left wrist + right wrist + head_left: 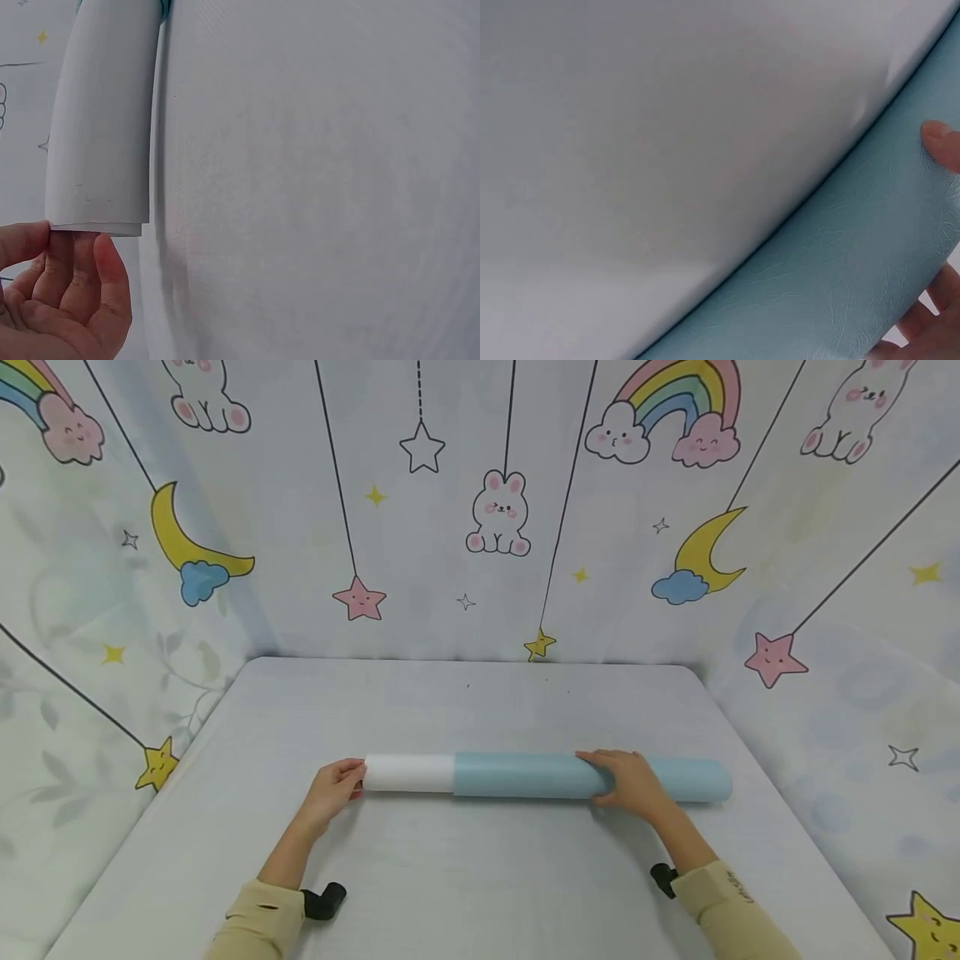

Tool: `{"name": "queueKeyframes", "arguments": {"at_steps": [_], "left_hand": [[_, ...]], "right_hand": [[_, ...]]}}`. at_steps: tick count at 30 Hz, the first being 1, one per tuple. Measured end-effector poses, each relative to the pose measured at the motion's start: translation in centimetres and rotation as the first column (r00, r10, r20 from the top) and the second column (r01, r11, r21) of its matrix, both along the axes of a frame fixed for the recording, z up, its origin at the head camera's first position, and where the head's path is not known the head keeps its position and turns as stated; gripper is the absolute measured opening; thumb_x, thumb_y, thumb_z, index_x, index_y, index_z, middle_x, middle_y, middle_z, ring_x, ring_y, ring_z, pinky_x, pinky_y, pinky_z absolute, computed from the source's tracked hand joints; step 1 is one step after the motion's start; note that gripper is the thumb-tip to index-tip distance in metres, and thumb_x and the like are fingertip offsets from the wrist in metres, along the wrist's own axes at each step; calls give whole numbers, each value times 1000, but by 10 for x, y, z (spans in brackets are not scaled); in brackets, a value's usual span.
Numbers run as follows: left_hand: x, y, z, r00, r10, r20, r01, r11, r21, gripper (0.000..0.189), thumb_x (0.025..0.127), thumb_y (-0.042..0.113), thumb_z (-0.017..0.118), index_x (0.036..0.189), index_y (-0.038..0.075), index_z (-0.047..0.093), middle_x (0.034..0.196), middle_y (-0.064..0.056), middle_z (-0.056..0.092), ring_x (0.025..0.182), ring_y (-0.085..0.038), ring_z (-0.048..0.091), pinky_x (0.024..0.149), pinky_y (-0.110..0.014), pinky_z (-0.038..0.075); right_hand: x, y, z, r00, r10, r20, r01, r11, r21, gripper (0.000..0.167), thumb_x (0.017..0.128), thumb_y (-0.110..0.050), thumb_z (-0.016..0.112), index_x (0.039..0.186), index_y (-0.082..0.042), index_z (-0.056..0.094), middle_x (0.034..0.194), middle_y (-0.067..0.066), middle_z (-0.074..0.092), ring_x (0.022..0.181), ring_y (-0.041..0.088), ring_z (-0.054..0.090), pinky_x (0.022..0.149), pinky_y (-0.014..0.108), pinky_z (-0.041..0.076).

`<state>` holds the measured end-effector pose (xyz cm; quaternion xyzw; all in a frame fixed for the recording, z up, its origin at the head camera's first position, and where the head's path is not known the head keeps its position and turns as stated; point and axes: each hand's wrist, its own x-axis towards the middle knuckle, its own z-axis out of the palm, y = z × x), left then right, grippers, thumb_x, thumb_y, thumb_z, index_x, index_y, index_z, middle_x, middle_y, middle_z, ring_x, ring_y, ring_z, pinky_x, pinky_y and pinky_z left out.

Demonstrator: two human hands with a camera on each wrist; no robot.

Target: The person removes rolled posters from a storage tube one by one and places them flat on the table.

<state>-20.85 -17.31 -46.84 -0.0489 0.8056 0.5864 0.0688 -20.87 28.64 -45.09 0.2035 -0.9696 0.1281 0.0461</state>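
A long roll lies sideways across the table, its white rolled sheet (408, 774) at the left and a light-blue rolled cover (517, 776) round the rest. My left hand (330, 789) pinches the white sheet's open left end, thumb on the outside and fingertips at the rim. Layered edges of the white roll (101, 150) show in the left wrist view, with the fingers just below. Over the blue part, my right hand (632, 785) grips from above, thumb on the near side and fingers on the far side. Fine creases mark the blue cover (802, 270) in the right wrist view.
The roll rests on a white-covered table (480, 877). Beyond the table's far edge hangs a patterned curtain (450, 543) with bunnies, stars and moons, and it continues along both sides. Black wrist mounts (324, 902) sit at both cuffs.
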Motion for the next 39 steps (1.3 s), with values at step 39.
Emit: {"name": "queueKeyframes", "arguments": {"at_steps": [39], "left_hand": [[8, 36, 24, 840, -277, -467, -156, 701, -696, 63, 75, 34, 73, 126, 3, 51, 121, -17, 54, 106, -36, 52, 80, -50, 44]], "right_hand": [[5, 21, 1, 999, -12, -39, 12, 1000, 6, 73, 59, -18, 84, 126, -15, 56, 118, 16, 59, 110, 34, 53, 92, 61, 31]]}}
